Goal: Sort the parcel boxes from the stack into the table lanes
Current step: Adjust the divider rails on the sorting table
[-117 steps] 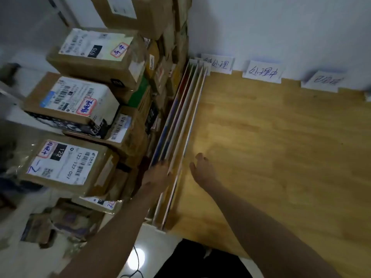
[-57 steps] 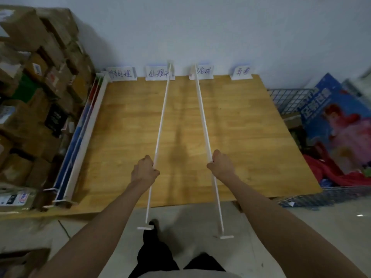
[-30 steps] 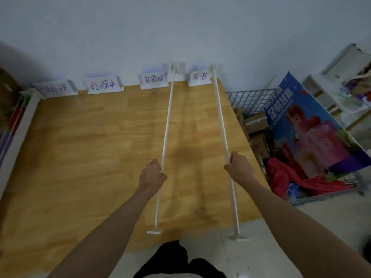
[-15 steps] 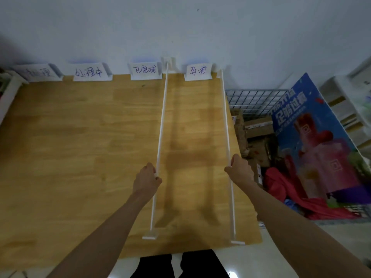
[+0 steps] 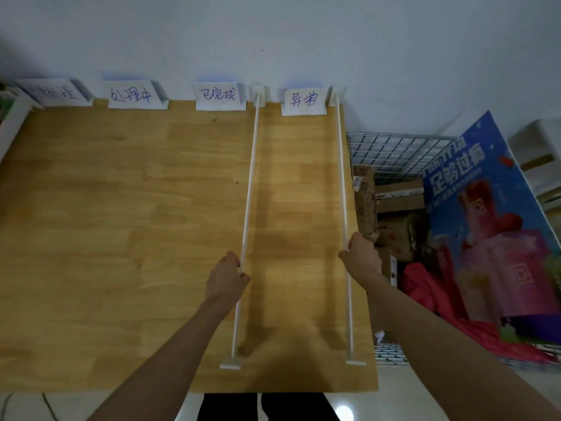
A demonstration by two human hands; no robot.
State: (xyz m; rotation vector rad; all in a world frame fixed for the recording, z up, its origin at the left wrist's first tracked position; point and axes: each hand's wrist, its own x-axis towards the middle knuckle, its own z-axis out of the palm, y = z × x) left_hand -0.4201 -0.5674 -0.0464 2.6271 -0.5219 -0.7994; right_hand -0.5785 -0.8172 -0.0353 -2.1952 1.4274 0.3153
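I am laying out lanes, no parcel boxes in view; my left hand (image 5: 227, 276) grips one white divider rail (image 5: 249, 189), my right hand (image 5: 361, 256) the other rail (image 5: 341, 177) along the table's (image 5: 121, 238) right edge; next, I judge, let go and fetch further rails.

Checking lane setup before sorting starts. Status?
Left hand grips left divider rail; right hand grips right divider rail. Both rails lie on the table, flanking the rightmost label card. No parcel boxes on the table.
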